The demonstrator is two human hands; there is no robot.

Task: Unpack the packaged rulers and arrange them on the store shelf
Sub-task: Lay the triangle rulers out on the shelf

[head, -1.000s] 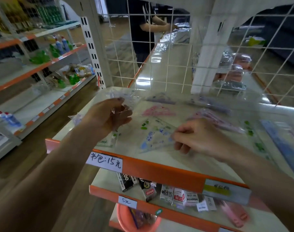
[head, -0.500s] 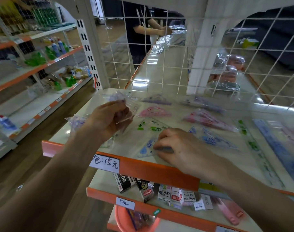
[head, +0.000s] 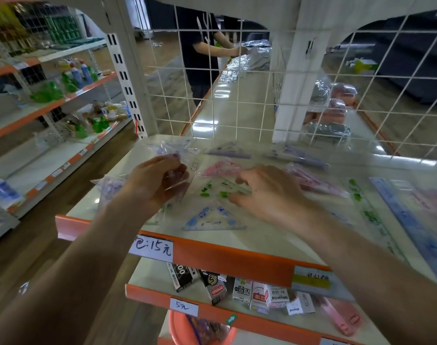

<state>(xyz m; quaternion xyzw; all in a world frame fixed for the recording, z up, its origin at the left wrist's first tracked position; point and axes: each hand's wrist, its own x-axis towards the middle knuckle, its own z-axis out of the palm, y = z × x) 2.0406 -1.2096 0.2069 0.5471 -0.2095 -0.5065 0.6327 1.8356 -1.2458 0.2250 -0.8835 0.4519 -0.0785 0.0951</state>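
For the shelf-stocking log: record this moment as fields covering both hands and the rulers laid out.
left hand: grips a clear packet above the shelf
right hand: over the green triangle ruler; grip blurred
blue triangle ruler: flat near the shelf's front edge
pink triangle ruler: flat, behind the green one
front edge: orange, with a price label

Shop: price-tagged shelves (head: 212,255) of goods

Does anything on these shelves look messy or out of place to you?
Slightly. On the top shelf the blue triangle ruler, green triangle ruler and pink triangle ruler lie at mixed angles, not in rows. Below, the small boxes lean and lie tumbled. Nothing looks broken.
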